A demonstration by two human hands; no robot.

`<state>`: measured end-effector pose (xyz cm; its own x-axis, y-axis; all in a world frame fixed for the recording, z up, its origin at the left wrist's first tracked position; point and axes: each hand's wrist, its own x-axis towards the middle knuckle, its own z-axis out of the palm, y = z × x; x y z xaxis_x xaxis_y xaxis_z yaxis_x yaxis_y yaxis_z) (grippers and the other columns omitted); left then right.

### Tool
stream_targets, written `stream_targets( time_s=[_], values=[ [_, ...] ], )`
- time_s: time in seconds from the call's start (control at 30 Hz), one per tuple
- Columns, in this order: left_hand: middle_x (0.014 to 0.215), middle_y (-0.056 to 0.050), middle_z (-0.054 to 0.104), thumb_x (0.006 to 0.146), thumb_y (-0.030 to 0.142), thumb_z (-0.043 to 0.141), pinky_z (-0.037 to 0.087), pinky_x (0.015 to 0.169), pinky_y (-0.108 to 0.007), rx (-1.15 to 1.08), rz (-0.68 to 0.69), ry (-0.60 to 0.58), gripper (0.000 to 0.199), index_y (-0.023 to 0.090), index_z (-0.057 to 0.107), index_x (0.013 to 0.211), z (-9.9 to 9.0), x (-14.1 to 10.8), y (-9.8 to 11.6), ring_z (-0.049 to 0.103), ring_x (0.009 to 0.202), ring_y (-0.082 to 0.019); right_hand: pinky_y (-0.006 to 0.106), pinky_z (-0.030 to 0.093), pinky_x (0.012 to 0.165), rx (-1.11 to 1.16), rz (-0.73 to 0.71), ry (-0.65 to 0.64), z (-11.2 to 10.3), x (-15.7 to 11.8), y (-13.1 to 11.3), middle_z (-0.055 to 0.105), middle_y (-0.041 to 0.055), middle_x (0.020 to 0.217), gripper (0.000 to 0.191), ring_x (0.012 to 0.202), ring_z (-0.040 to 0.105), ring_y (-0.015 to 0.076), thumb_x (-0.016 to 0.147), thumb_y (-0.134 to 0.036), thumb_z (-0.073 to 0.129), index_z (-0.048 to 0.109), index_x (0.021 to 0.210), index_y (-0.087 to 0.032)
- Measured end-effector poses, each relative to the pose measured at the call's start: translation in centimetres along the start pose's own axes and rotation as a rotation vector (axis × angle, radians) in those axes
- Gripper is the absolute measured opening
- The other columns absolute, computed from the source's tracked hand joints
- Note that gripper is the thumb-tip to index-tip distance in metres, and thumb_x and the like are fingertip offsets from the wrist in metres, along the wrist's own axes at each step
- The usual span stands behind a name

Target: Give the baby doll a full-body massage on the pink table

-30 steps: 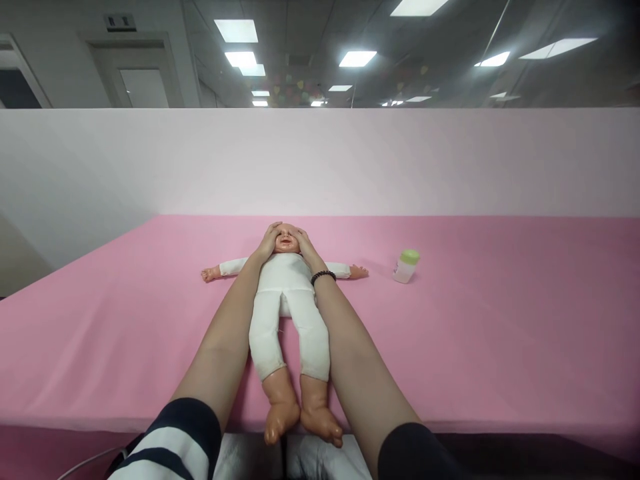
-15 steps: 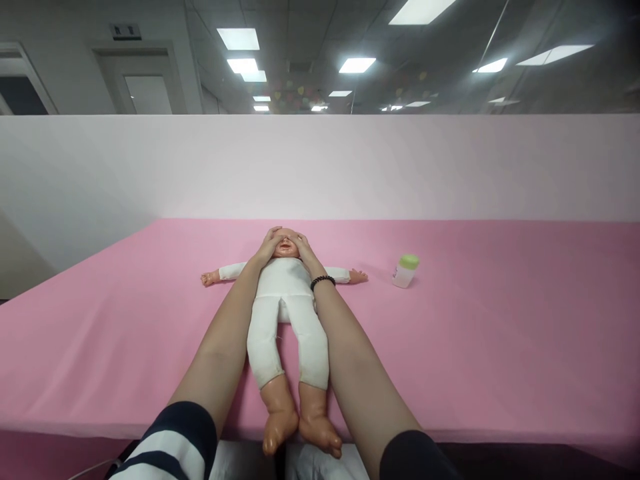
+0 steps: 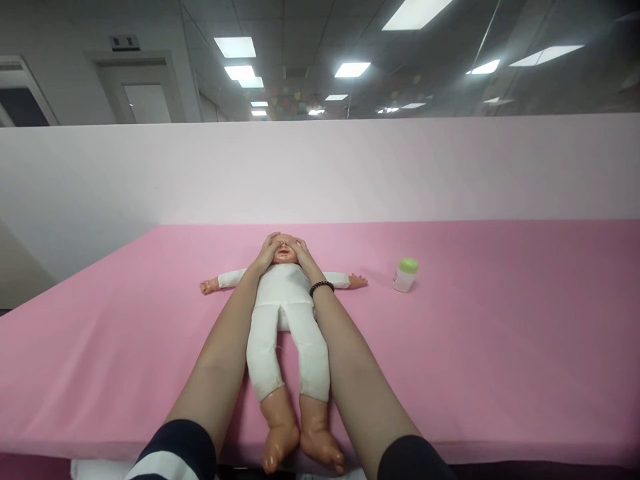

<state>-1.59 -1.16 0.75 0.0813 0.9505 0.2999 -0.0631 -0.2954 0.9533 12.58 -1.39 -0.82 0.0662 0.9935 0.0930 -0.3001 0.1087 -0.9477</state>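
Note:
A baby doll (image 3: 284,285) with a white cloth body and plastic head, hands and feet lies on its back, feet towards me and arms spread. My left hand (image 3: 267,252) is wrapped round the left side of its head. On the other side, my right hand (image 3: 303,253) holds the head in the same way. Both thumbs lie across the upper face, hiding the eyes; the mouth and chin show between my hands. The outer fingers are partly hidden. A dark beaded bracelet (image 3: 321,287) circles my right wrist.
The doll lies on a pink-covered table (image 3: 490,347), its feet at the front edge. To the right stands a small clear bottle (image 3: 403,280) with a green lid (image 3: 409,265). A white partition (image 3: 320,170) rises behind the table.
My hands stay on the doll's head, with at most a slight shift of the fingers. The whole view has tilted a little, so the table appears slightly lower.

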Motion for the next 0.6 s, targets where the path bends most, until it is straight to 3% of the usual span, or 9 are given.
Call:
stream_targets(
  time_s=[0.2, 0.43, 0.6],
  values=[
    [0.138, -0.012, 0.059, 0.082, 0.036, 0.063, 0.048, 0.11, -0.038, -0.031, -0.003, -0.032, 0.059, 0.021, 0.052, 0.138, 0.0, 0.1, -0.2, 0.059, 0.127, -0.026, 0.033, 0.057, 0.092, 0.027, -0.015, -0.023, -0.2, 0.8, 0.7, 0.068, -0.0013, 0.102, 0.056, 0.097, 0.069, 0.0193, 0.07, -0.05, 0.078, 0.057, 0.117, -0.029],
    [0.144, -0.011, 0.059, 0.083, 0.034, 0.057, 0.042, 0.117, -0.037, -0.005, 0.036, 0.011, 0.047, 0.021, 0.058, 0.128, 0.4, 0.5, 0.1, 0.053, 0.137, -0.027, 0.035, 0.055, 0.102, 0.083, -0.039, 0.03, -0.1, 1.2, 0.5, 0.07, 0.0016, 0.108, 0.038, 0.113, 0.066, 0.0223, 0.07, -0.04, 0.07, 0.061, 0.104, -0.025],
    [0.145, -0.01, 0.06, 0.084, 0.032, 0.055, 0.04, 0.118, -0.036, -0.012, 0.053, 0.018, 0.045, 0.021, 0.06, 0.127, 0.4, 0.6, 0.0, 0.052, 0.14, -0.027, 0.039, 0.057, 0.1, 0.075, -0.001, -0.002, -0.5, 1.0, 0.3, 0.072, 0.0031, 0.11, 0.04, 0.114, 0.066, 0.0261, 0.073, -0.045, 0.067, 0.064, 0.108, -0.026]
  ],
)
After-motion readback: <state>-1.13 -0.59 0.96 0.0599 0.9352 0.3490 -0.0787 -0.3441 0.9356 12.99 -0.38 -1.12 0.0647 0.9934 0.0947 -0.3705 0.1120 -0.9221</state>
